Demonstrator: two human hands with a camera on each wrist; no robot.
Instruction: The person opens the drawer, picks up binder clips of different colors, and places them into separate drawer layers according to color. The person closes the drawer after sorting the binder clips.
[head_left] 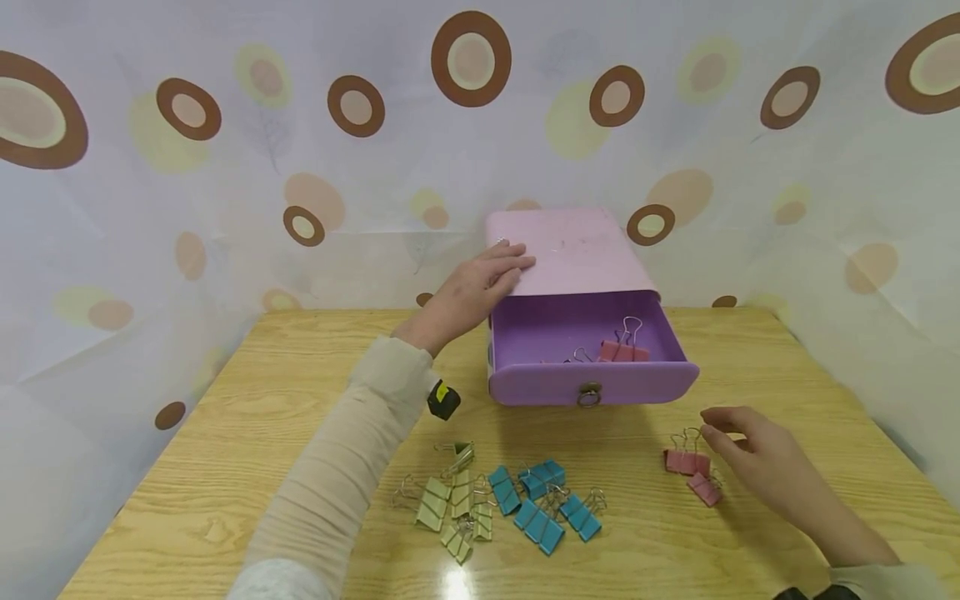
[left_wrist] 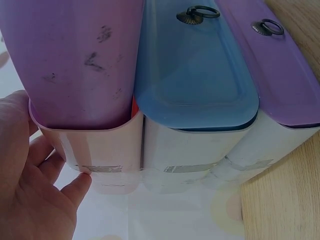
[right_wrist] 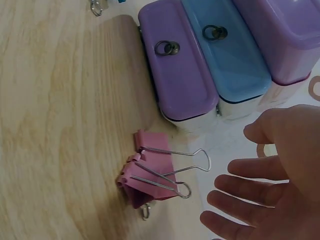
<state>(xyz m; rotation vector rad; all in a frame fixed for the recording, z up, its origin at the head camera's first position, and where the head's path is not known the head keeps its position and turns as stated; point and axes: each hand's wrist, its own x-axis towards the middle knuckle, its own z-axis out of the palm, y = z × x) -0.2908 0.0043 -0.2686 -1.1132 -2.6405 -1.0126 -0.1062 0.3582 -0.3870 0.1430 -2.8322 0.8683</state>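
Observation:
My left hand (head_left: pixel 472 287) rests on the top left edge of a pink drawer box (head_left: pixel 577 250), fingers over its top and thumb near its side. The top purple drawer (head_left: pixel 592 385) is pulled out, with pink binder clips (head_left: pixel 624 350) inside, partly hidden by its front. On the table at the right lie two more pink binder clips, a larger one (head_left: pixel 686 461) and a smaller one (head_left: pixel 705 489). My right hand (head_left: pixel 765 458) hovers beside them, its fingers apart from the clips in the right wrist view.
Several yellow-green binder clips (head_left: pixel 461 504) lie at the front centre of the wooden table (head_left: pixel 247 417), with several blue binder clips (head_left: pixel 538 525) to their right. Below the top drawer, a blue drawer (left_wrist: pixel 200 70) and another purple drawer (left_wrist: pixel 285 75) are closed. A patterned backdrop (head_left: pixel 420 167) stands behind.

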